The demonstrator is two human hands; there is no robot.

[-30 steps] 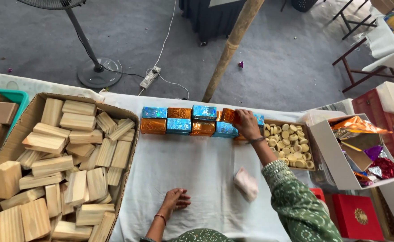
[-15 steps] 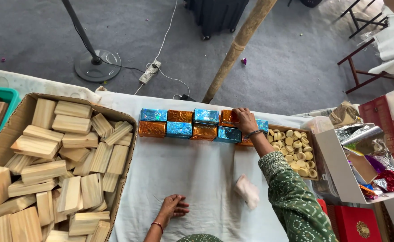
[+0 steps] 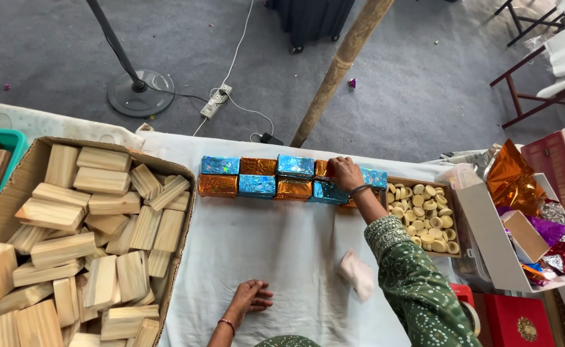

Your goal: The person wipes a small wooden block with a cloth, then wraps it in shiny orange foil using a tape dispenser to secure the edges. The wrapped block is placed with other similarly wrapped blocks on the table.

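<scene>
**Right hand settles on the foil-wrapped row**

Since the earlier frames the right hand (image 3: 347, 173) has slid a little down and left along the far row, from the orange end block onto the seam between orange and blue, while the left hand has hardly shifted. The right hand now lies palm down, fingers curled over an orange foil-wrapped block (image 3: 323, 168) at the upper centre of the frame; how firmly it grips cannot be told. That block sits in a double row of blue and orange foil-wrapped blocks (image 3: 257, 177) laid edge to edge on the white-covered counter (image 3: 276, 244).

The left hand (image 3: 249, 297), at the lower centre, rests flat and open on the cloth, holding nothing. Between the two arms, near the green patterned sleeve (image 3: 417, 289), lies a small pale cloth wad (image 3: 357, 273).

Just right of the row stands a shallow tray of round cream-coloured discs (image 3: 424, 215). Further right, a white box (image 3: 488, 238) holds loose sheets of orange, purple and red foil. At the left of the frame a large cardboard carton (image 3: 32, 157) is heaped with bare wooden blocks (image 3: 90, 238).
</scene>
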